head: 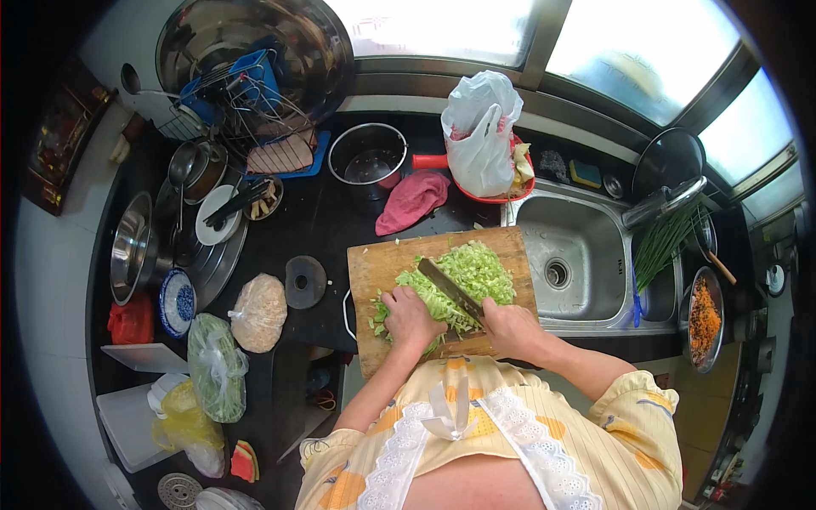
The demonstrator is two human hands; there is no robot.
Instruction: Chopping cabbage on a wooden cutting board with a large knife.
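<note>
Chopped green vegetable, likely cabbage [478, 271], is heaped across a wooden cutting board [376, 255] before me. My right hand [515, 328] grips the handle of a cleaver [449, 290], whose blade slants up and to the left over the greens. Finer pieces lie to the right of the blade, and coarser shreds lie on its left. My left hand [411, 319] presses on those shreds at the board's left side, fingers bent. The cleaver's cutting edge is sunk among the pieces, so I cannot tell whether it touches the board.
Right of the board is a steel sink [574, 255] with green chives [666, 245] beside the faucet. A bowl of shredded carrot [704, 319] stands far right. Behind are a pink cloth [414, 201], a pot [368, 159] and a white plastic bag [481, 140]. Bagged food [258, 312] lies left.
</note>
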